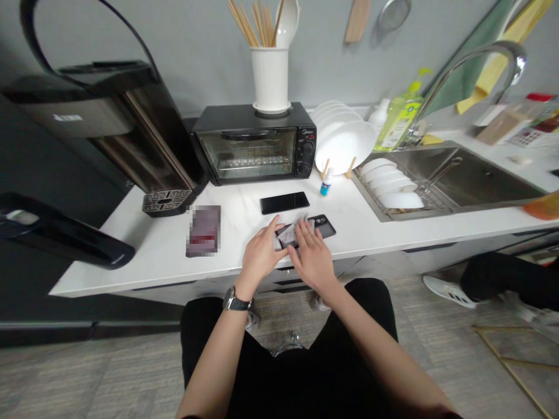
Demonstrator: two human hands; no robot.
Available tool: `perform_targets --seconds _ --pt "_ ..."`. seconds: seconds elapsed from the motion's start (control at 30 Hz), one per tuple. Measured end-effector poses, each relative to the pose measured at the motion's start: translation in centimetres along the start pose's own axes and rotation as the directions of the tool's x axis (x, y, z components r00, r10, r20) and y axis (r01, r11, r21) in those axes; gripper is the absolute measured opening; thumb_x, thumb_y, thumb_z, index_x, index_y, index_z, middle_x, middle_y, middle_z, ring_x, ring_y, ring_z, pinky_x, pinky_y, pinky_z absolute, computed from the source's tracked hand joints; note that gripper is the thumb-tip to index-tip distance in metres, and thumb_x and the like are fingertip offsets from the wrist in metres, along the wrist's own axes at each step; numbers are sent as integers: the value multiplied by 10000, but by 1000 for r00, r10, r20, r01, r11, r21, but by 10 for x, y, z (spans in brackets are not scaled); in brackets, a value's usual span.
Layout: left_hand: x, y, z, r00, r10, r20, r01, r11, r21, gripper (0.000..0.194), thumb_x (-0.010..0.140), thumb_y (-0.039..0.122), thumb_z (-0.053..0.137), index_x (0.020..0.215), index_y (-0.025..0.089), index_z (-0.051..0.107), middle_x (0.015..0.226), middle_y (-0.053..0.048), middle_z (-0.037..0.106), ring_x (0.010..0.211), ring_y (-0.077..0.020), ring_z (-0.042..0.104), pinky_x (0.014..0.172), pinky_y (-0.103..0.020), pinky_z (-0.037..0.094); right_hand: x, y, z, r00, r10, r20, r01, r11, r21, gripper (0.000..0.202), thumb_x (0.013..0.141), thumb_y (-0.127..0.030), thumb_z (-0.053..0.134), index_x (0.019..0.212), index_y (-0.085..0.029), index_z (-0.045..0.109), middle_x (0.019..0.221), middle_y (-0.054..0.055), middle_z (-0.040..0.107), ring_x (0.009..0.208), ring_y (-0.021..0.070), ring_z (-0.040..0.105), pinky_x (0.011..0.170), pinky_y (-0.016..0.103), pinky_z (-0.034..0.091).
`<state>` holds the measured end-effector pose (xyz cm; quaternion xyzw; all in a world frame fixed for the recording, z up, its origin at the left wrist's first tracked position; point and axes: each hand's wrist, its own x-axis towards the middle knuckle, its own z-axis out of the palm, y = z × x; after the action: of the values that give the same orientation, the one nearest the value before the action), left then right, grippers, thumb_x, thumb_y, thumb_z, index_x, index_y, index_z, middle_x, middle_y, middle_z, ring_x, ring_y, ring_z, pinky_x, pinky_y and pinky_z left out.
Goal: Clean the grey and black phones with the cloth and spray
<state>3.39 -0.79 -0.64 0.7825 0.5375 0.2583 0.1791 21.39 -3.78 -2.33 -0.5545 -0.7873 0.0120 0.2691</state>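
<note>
A black phone lies back up on the white counter, its camera end pointing right. Over its left part lies a small grey cloth. My left hand rests at the phone's left end, thumb and fingers pinching the cloth's edge. My right hand lies flat on top of the phone, fingers spread and pressing on the cloth. A second black phone lies screen up just behind them. A small white bottle with a blue label stands further back to the right.
Behind stand a black toaster oven with a white utensil holder, a black water dispenser, a blurred package, stacked white plates and a sink with dishes. Another person's legs and white shoe are at right.
</note>
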Motion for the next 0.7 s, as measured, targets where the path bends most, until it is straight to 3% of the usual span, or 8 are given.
perform_targets --seconds 0.07,0.13,0.23,0.33,0.43,0.57,0.63,0.7 --pt "-1 -2 0 1000 8 17 -8 1000 -1 907 905 208 764 1660 284 268 1521 -68 637 1380 -287 609 1153 -444 509 -3 -18 5 996 -89 31 87 995 57 589 1084 -369 433 1570 -42 494 1653 197 454 1567 315 420 1284 534 367" --pt "-2 -3 -1 1000 14 21 -14 1000 -1 888 901 202 766 1650 270 293 1514 -83 636 1375 -283 613 1160 -439 502 -5 -15 0 977 -195 85 186 977 105 539 1094 -344 417 1568 -109 516 1616 137 528 1536 265 473 1282 494 384" --pt "-2 -1 -2 1000 14 0 -14 1000 -7 911 882 323 826 1636 285 315 1494 -67 651 1370 -292 613 1166 -456 495 -10 28 -17 972 -215 97 211 976 54 509 1104 -358 433 1571 -175 522 1602 102 551 1520 259 497 1276 517 387" --pt "-1 3 -2 1000 14 -16 -14 1000 1 952 845 409 870 1623 288 335 1480 -61 661 1351 -307 623 1158 -477 499 -17 65 -26 998 -68 3 68 995 -70 560 1099 -397 458 1606 -158 468 1658 127 469 1543 318 458 1263 572 386" --pt "0 4 -1 1000 20 -24 -20 1000 9 945 846 407 870 1620 279 342 1484 -68 659 1346 -311 629 1160 -483 495 -21 51 -15 997 17 -78 -24 995 -93 641 1081 -464 491 1604 -96 455 1667 172 447 1564 368 413 1263 595 374" --pt "-2 0 -2 1000 24 -4 -24 1000 -19 891 891 325 822 1628 285 324 1495 -69 654 1355 -286 631 1160 -452 496 -16 6 -2 986 -162 38 162 987 3 682 1070 -525 494 1586 -78 477 1655 169 473 1576 328 401 1290 531 355" --pt "-3 -2 -3 1000 24 -3 -24 999 -24 904 884 335 830 1629 287 321 1491 -73 657 1349 -285 635 1155 -449 499 -11 11 -7 968 -229 105 228 973 24 663 1079 -525 477 1601 -117 465 1656 139 479 1571 304 413 1301 533 333" --pt "-3 -1 -3 1000 18 -21 -18 1000 -13 931 860 376 856 1625 286 331 1483 -77 662 1344 -299 637 1152 -459 499 -8 35 -18 976 -191 106 193 981 -15 654 1076 -522 488 1615 -152 452 1669 131 458 1572 314 410 1302 581 305"
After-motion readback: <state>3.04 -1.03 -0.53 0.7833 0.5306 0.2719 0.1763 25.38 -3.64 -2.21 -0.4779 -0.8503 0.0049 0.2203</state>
